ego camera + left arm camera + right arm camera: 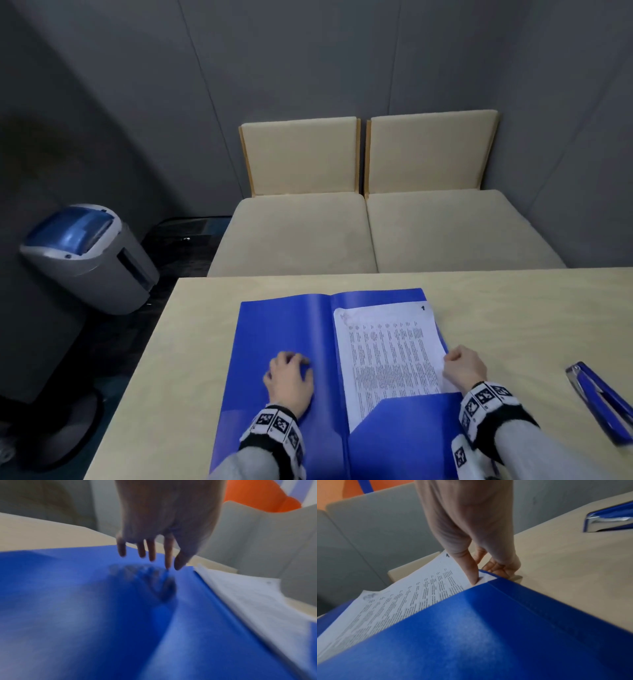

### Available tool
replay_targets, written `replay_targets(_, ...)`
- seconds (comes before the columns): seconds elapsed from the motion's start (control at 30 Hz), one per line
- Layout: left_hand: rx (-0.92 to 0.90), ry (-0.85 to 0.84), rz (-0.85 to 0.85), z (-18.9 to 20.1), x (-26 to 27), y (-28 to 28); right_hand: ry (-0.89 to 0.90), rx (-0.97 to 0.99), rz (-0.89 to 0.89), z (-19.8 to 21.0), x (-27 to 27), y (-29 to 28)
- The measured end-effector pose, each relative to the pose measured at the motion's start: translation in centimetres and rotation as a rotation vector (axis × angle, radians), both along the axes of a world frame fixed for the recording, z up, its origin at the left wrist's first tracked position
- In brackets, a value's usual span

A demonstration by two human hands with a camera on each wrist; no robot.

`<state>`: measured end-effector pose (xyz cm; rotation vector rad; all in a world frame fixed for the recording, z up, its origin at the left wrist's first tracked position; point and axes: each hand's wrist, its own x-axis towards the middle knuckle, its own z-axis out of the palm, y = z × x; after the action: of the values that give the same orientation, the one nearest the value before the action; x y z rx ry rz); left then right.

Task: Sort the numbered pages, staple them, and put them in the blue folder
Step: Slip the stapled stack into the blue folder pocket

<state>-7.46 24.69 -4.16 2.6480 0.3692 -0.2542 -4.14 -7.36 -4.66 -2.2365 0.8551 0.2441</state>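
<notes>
Left hand (289, 378) rests on the open left flap of the blue folder (274, 329), fingers loosely spread, holding nothing. I see my right hand (464, 365) pinching the right edge of the pages (390, 353), thumb on top; their near end sits in the folder's right pocket. Bare table (513, 308) lies between that edge and the stapler (603, 401) at far right.

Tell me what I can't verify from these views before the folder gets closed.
- Staple: top-left corner of the pages too small in the head view, blurred in the left wrist view.
- Lower pages and their order: hidden under page 1.
- Bottom of the pages: behind the blue folder pocket.
- Stapler: cut off by the frame edge.
</notes>
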Motion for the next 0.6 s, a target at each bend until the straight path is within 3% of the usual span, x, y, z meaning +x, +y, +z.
replay_targets(0.13,0.082,0.097,0.499,-0.7,-2.1,5.5,0.028,-0.002,-0.042,0.2,-0.9,-1.8)
replay_targets(0.2,0.021,0.106,0.619,-0.7,-2.9,8.0,0.031,0.031,-0.074,0.2,-1.0,-2.1)
replay_targets(0.33,-0.224,0.079,0.58,-1.3,-2.8,10.1,0.023,0.122,-0.081,0.8,-0.9,-1.8)
replay_targets(0.43,-0.298,0.155,0.567,-0.5,-3.1,10.1,-0.019,0.142,-0.027,1.5,-0.7,-1.5)
replay_targets(0.5,-0.322,0.184,0.484,1.1,-3.7,9.7,-0.03,0.156,0.022,1.7,-0.6,-1.7)
replay_targets(0.6,-0.346,0.012,0.375,5.6,-4.5,8.5,-0.035,0.179,0.061,2.4,-0.7,-2.2)
